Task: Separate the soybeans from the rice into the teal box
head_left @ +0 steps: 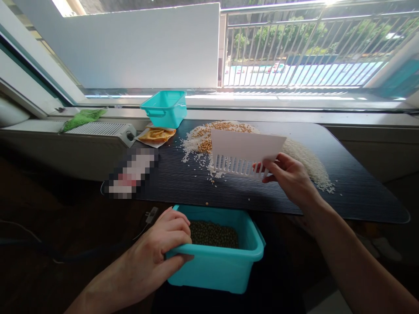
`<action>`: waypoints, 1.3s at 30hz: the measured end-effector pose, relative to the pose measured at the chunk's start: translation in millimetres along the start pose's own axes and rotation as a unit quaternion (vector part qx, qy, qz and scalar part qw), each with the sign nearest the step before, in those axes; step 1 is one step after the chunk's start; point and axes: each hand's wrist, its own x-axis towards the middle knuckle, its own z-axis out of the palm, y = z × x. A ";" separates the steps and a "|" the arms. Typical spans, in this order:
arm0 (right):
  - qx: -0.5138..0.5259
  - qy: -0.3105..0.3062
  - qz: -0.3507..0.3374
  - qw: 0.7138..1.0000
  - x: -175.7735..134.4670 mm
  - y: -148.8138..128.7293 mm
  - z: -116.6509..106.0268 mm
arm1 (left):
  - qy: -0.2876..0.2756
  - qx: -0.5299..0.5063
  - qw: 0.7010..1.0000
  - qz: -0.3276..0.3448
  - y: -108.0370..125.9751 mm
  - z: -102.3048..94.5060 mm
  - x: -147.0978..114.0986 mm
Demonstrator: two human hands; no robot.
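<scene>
The white slotted scraper [244, 152] stands upright on its toothed edge on the dark desk [360, 192], its teeth down among scattered rice at the near edge of the grain pile. The right hand [290, 176] grasps it at its lower right corner, fingers [271, 165] clenched on the plastic with the thumb on the near face. Behind and beside the scraper lies a spread of white rice [307, 161] mixed with yellow beans [225, 127], the beans mostly at the far left of the pile, the rice trailing off to the right.

Below the desk's near edge, a teal tub [225, 266] holds a layer of dark green beans [212, 234]. The left hand [160, 253] grasps the tub's left rim, fingers curled over the edge and into the tub.

Farther off, a second teal tub [165, 107] sits at the desk's far left corner by the window sill, with a yellow and white packet [156, 135] just in front of it. A green cloth [83, 117] lies on the white heater [98, 129] to the left.
</scene>
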 end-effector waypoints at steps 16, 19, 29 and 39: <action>-0.023 -0.017 0.002 1.000 -6.4 -6.6 -3.4 | 0.014 -0.006 1.000 0.000 -1.6 0.6 -2.2; -0.015 -0.011 0.000 1.000 -7.1 -5.5 -1.2 | 0.014 -0.005 1.000 0.001 -2.7 -0.1 -2.3; -0.025 -0.040 -0.008 0.999 -4.6 -7.7 1.4 | 0.029 -0.013 1.000 -0.004 -3.6 -3.1 -5.7; -0.023 -0.065 0.016 0.997 -19.2 -10.6 -3.9 | 0.037 -0.017 0.999 -0.016 -5.8 -5.5 -9.9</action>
